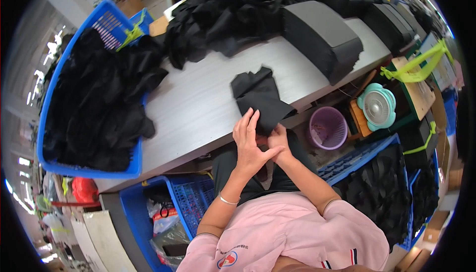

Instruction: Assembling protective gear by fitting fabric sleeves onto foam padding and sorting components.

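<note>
Left hand [250, 135] is loose, its fingers stretched flat over the near edge of a black cloth piece [258, 93] and its thumb spread out to the right, across the right wrist. Right hand [279, 143] has its fingers bent at the cloth's near right corner; they are partly hidden, so whether they grip it cannot be told. The cloth is matte, dark and layered, with a crease across its middle, a ragged far end and a pointed corner at the right. It lies at the front of the grey bench [198, 93], directly ahead of both hands, touching the left fingertips, its near part reaching past the bench edge. Bare bench top stretches to its left as far as a blue basket [89, 172] full of black cloth. Beyond it rises a black heap [228, 16], well apart; a tall dark stack [320, 36] stands to the right, with a narrower bare strip between.
</note>
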A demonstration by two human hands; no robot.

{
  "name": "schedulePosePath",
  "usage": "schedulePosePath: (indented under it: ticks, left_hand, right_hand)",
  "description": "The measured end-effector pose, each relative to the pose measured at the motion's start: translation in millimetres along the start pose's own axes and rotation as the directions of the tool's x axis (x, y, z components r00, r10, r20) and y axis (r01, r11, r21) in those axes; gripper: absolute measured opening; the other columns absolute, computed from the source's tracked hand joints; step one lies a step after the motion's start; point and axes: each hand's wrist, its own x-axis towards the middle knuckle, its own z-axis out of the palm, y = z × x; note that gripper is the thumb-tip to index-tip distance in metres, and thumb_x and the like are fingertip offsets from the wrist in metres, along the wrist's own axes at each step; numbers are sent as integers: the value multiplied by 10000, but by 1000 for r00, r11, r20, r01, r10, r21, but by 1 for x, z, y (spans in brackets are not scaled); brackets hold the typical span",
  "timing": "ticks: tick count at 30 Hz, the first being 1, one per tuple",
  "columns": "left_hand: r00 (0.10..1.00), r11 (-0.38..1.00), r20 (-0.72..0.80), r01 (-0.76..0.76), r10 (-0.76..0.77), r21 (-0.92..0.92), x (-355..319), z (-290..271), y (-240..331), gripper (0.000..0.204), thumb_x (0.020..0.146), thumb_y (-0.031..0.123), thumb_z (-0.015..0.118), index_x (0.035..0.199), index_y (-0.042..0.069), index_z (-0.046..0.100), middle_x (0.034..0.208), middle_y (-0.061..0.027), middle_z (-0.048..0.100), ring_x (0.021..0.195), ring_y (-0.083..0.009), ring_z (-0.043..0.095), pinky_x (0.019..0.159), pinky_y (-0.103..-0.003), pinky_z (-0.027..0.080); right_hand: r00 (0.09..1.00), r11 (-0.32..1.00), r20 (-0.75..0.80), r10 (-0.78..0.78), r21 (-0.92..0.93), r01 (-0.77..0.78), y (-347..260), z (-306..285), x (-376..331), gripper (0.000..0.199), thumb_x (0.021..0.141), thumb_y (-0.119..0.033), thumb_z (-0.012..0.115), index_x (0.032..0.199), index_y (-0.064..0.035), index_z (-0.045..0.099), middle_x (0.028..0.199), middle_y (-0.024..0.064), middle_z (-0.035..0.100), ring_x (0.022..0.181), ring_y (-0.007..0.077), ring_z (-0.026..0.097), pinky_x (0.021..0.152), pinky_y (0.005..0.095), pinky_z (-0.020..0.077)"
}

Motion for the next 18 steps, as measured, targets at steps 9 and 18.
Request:
schedulePosePath:
  ticks: [9, 18]
  left_hand:
    - [997, 999, -70, -15, 12, -40, 8, 29, 4, 327, 802, -66, 628, 1083, 64, 732, 1048, -120, 682, 977, -298, 622, 901, -398, 475]
    - [966, 960, 214, -84, 145, -268, -40, 31, 84, 232, 855, -36, 667, 1064, 24, 748, 957, -93, 627, 841, -211, 617, 737, -301, 501]
  right_hand:
    - [709, 375, 363, -604, -656, 655, -57, -45, -58, 209, 885, -17, 555, 1083, 14, 614, 1029, 199, 652, 1003, 316, 647, 822, 372, 533]
    - [787, 822, 468, -402, -194, 536, -36, -77, 9, 180, 939, -155, 564, 1056, -23, 602, 1138, 88, 620, 1047, 190, 580, 938, 313, 459]
